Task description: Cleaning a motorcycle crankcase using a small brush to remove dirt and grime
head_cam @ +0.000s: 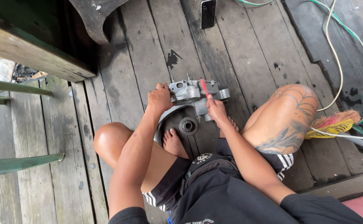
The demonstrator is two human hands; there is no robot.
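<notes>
Head view, looking down: a person sits on a dark wooden plank floor with a grey metal engine casing lying just past their bare feet. The left hand is closed in a grip on the casing's left edge. The right hand is closed around a red-handled tool that points up over the casing's middle. A round gear lies just below the casing. A phone lies well beyond it.
</notes>
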